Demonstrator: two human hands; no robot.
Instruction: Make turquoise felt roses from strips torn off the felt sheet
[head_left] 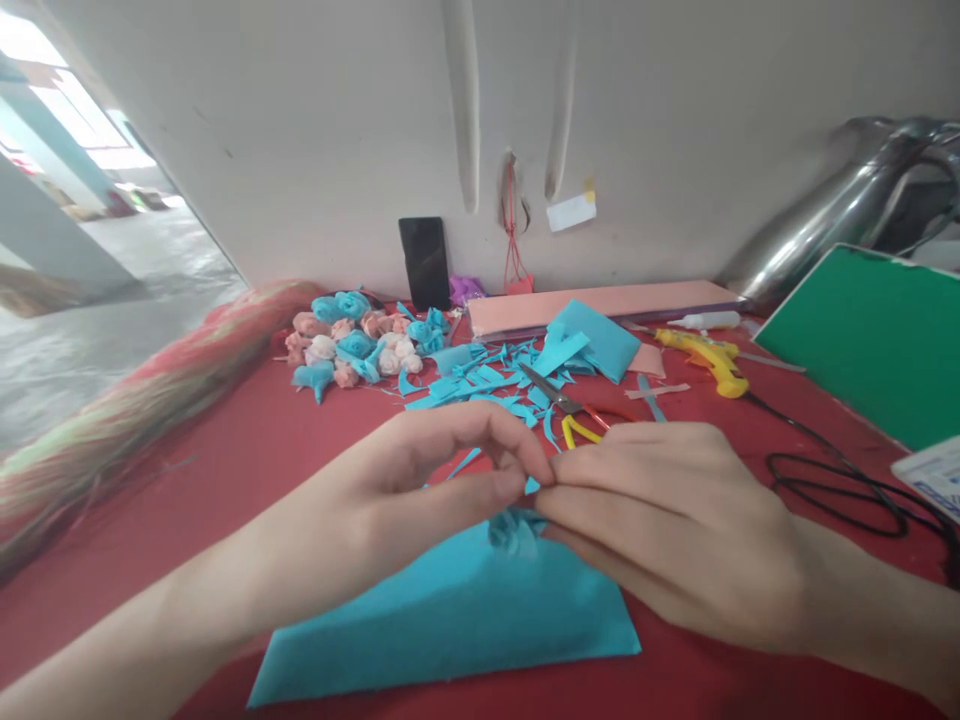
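Note:
My left hand [450,460] and my right hand [660,520] meet fingertip to fingertip at the middle of the view. Both pinch a small blue paper piece [532,486], of which only a tip shows between the fingers. Just below them a rolled blue paper rosette [514,533] appears over a large folded blue sheet [450,620] on the red table. Whether the rosette is joined to the pinched piece is hidden by my fingers. Scissors [559,392] with red and yellow handles lie beyond my hands, beside blue paper scraps [487,375].
Blue, pink and white paper roses [356,345] sit at the back left. A phone [424,262] leans on the wall. A yellow glue gun [705,358] with a black cable [832,490] and a green board [862,345] are at right; a straw bundle [142,400] runs along the left edge.

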